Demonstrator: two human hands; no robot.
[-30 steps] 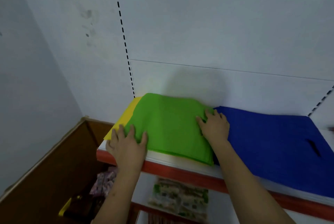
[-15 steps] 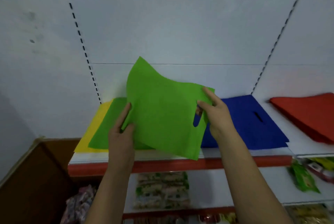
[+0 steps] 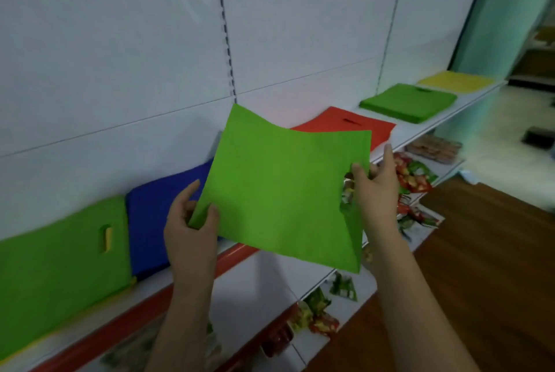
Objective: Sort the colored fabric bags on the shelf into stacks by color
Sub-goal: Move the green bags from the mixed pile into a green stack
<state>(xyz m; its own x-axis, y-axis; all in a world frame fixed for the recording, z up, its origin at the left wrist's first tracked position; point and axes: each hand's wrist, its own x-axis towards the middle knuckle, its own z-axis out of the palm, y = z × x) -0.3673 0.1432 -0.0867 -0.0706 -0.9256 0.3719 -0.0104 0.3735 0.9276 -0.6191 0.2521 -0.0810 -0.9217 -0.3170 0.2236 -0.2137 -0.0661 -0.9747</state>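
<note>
I hold a green fabric bag (image 3: 279, 191) in the air in front of the shelf (image 3: 240, 251). My left hand (image 3: 189, 230) pinches its lower left corner. My right hand (image 3: 375, 182) grips its right edge at the handle cut-out. On the shelf at the far left lies another green bag (image 3: 60, 257) on top of a yellow one whose edge shows beneath. Beside it is a blue stack (image 3: 162, 212), partly hidden by the held bag. Further right lie a red stack (image 3: 360, 128), a green stack (image 3: 408, 101) and a yellow stack (image 3: 456, 81).
Lower shelves hold packaged snacks (image 3: 414, 176). The shelf has a red front edge (image 3: 126, 320) and a white back panel (image 3: 150, 71). A brown wooden floor (image 3: 480, 281) lies to the right, with a teal pillar (image 3: 510, 11) at the shelf's far end.
The green bag was lifted off the left pile by both hands and carried rightward; my view swung right, revealing the red, green and yellow stacks along the shelf.
</note>
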